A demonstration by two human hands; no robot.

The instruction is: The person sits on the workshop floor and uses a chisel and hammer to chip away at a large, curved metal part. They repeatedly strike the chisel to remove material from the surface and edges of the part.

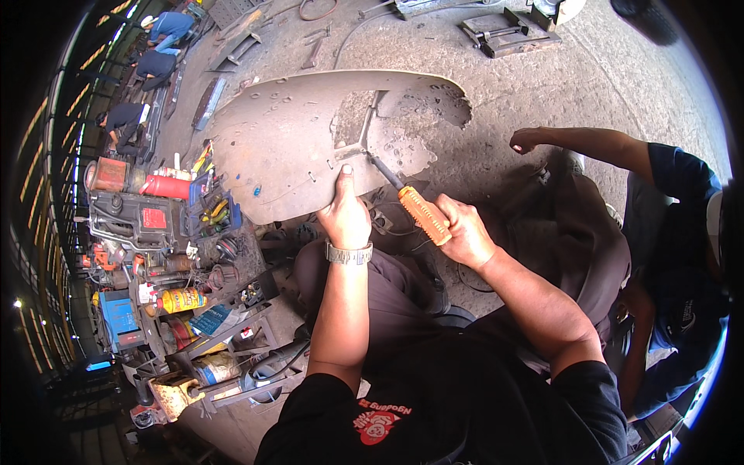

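A large grey-beige curved panel (271, 132) lies tilted in front of me, with a ragged hole and a broken right end. My left hand (344, 213) grips its near edge, thumb on top and the other fingers hidden beneath. A watch circles that wrist. My right hand (465, 232) is closed round the orange ribbed handle of what looks like a soldering iron (422, 213). Its dark shaft points up and left, the tip at the panel near the hole's lower edge. I cannot tell if the tip touches. Small staple-like marks dot the surface nearby.
To the left, a cluttered bench (260, 329) holds tools, cans and a blue tray (221, 209). A co-worker (674, 232) sits close on my right, one arm reaching toward the panel. Metal frames (511, 35) lie on the concrete floor beyond; several people work at far left.
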